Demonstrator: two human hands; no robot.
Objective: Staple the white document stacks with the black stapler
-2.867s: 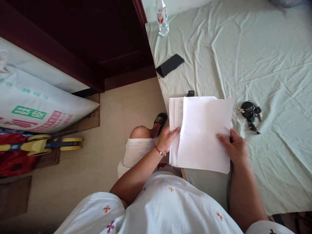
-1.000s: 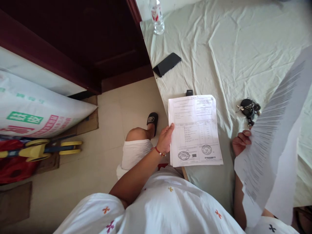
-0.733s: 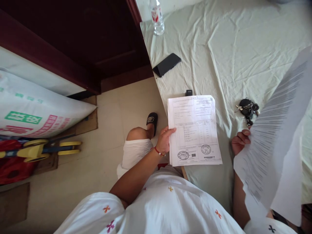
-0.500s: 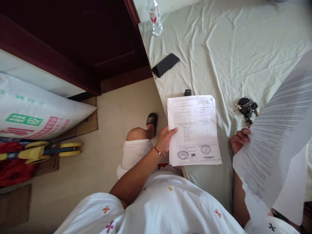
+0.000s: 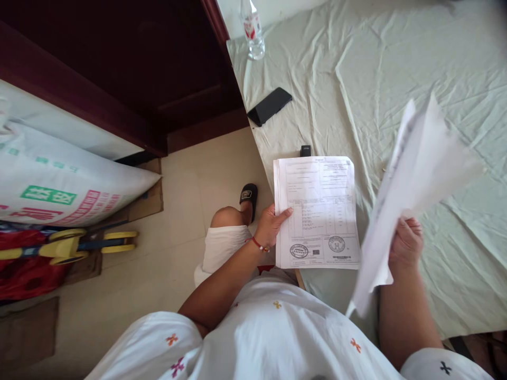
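Note:
My left hand (image 5: 274,226) grips the left edge of a stack of printed papers (image 5: 317,211), thumb on top. The top page carries small print, a table and two round stamps near its lower edge. To the right, my right hand (image 5: 407,243) is closed on a few loose sheets of paper (image 5: 420,158). These sheets stand up on edge and bend, their lower corner reaching close to the stack's right side. Print shows faintly on their left-facing side. The keys seen earlier are almost wholly hidden behind them.
A black phone (image 5: 270,106) and a water bottle (image 5: 252,31) are on the cloth-covered table (image 5: 364,95). A small black object (image 5: 305,151) pokes out behind the stack. At left are a white sack (image 5: 71,179) and a yellow wheeled toy (image 5: 67,247) on the floor.
First, my right hand lifted sheets off the stack and turned them over to the right, uncovering the stamped page. Since half a second ago, it has swung those sheets back leftward, covering the keys.

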